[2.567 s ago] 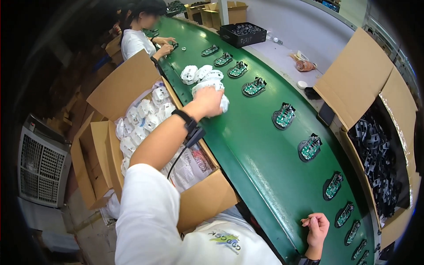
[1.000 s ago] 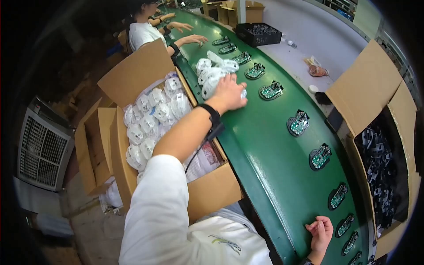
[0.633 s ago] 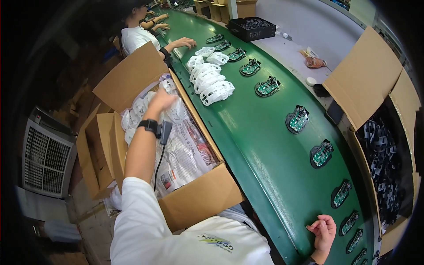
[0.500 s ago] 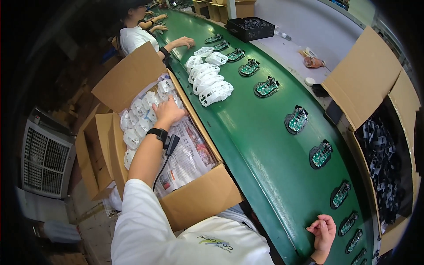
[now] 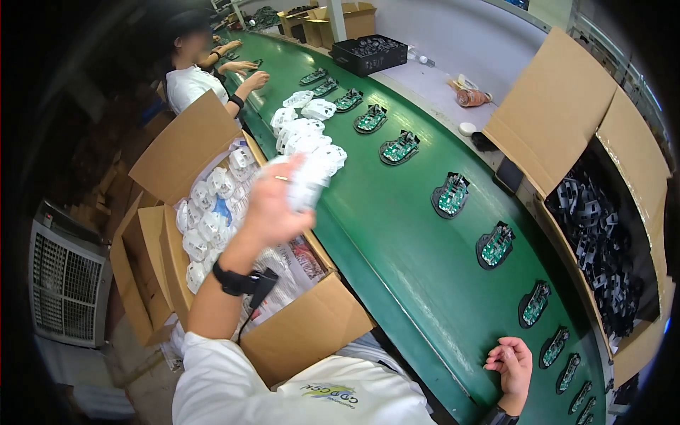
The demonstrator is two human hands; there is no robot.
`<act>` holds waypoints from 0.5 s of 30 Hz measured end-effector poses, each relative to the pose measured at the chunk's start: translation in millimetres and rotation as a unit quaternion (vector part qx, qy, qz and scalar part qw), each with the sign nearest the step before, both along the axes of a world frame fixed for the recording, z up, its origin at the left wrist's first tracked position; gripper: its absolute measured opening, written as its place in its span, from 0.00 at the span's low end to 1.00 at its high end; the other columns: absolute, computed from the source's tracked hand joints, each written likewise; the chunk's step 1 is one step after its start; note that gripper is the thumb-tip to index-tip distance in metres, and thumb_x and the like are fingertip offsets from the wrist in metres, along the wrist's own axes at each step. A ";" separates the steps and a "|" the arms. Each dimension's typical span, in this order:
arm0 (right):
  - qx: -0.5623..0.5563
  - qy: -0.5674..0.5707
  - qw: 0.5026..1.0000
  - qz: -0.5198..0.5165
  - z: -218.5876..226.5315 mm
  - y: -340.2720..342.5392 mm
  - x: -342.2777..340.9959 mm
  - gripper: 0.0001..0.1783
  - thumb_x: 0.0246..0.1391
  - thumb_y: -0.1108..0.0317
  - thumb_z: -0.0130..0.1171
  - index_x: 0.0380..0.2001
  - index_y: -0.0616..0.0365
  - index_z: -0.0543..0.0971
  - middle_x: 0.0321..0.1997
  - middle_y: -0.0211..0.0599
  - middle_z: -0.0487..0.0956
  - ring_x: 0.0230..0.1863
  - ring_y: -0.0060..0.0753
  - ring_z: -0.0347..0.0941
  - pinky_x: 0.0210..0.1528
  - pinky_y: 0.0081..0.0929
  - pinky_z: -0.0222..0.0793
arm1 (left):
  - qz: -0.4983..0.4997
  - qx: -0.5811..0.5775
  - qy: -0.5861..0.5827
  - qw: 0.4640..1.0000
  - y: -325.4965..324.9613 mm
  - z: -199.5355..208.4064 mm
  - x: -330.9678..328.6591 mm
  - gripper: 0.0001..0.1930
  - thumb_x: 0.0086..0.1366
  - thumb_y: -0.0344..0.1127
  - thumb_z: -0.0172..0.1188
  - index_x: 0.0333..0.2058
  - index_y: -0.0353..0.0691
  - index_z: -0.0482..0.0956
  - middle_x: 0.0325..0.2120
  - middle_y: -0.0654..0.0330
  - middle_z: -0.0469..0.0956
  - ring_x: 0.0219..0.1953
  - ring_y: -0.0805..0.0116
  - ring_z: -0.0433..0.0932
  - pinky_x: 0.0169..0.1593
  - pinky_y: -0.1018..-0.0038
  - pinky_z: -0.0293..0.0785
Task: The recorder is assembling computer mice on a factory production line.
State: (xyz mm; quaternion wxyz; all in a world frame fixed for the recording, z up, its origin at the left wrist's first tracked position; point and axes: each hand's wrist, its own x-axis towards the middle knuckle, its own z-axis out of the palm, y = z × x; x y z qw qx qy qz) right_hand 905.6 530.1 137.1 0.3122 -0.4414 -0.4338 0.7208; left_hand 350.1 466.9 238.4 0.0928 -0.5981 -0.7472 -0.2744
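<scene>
My left hand (image 5: 273, 209), blurred by motion, grips a white plastic mouse shell (image 5: 306, 185) above the near-left edge of the green conveyor belt (image 5: 397, 241). Just beyond it, several like shells (image 5: 301, 134) sit in a cluster on the belt; the held one partly hides them. Below that arm an open carton (image 5: 304, 333) holds more white shells (image 5: 210, 225), with printed paper and plastic wrap. My right hand (image 5: 510, 365) rests low on the belt, its fingers loosely curled with nothing visible in them. Closest to it is a green circuit board on a dark oval base (image 5: 554, 347).
Several such board-and-base units (image 5: 451, 195) form a curved row along the belt. At right stands a carton (image 5: 567, 120) of black parts. A black tray (image 5: 368, 53) and an orange bottle (image 5: 472, 98) lie along the far side. Another person (image 5: 191, 78) works at upper left.
My left hand has come up out of the carton with a white mouse shell and moved over the belt's edge. My right hand stays nearly where it was. The view has shifted slightly.
</scene>
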 end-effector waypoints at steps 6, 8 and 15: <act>-0.002 -0.018 1.000 -0.005 -0.7 -7.8 2.0 0.12 0.69 0.67 0.54 0.49 0.64 0.74 0.36 0.43 0.82 0.31 0.32 0.81 0.33 0.28 0.84 | -0.093 -0.329 0.163 0.925 61.3 -36.4 53.7 0.47 0.50 0.40 0.68 0.71 0.57 0.61 0.56 0.41 0.72 0.59 0.44 0.72 0.67 0.37 0.53; -0.008 -0.024 1.000 -0.008 0.3 -13.8 3.7 0.13 0.68 0.67 0.55 0.50 0.64 0.74 0.37 0.43 0.82 0.31 0.31 0.81 0.32 0.28 0.83 | -0.069 -0.362 0.173 0.913 73.3 -44.8 41.1 0.48 0.51 0.38 0.65 0.73 0.60 0.58 0.59 0.40 0.70 0.63 0.42 0.69 0.70 0.36 0.51; -0.032 -0.029 0.999 0.017 -10.5 -22.5 -13.3 0.14 0.67 0.67 0.56 0.50 0.65 0.75 0.38 0.44 0.82 0.32 0.31 0.81 0.31 0.26 0.83 | 0.004 -0.234 0.188 0.954 49.1 -58.4 -62.2 0.61 0.51 0.60 0.74 0.76 0.59 0.44 0.69 0.36 0.55 0.71 0.37 0.56 0.71 0.38 0.48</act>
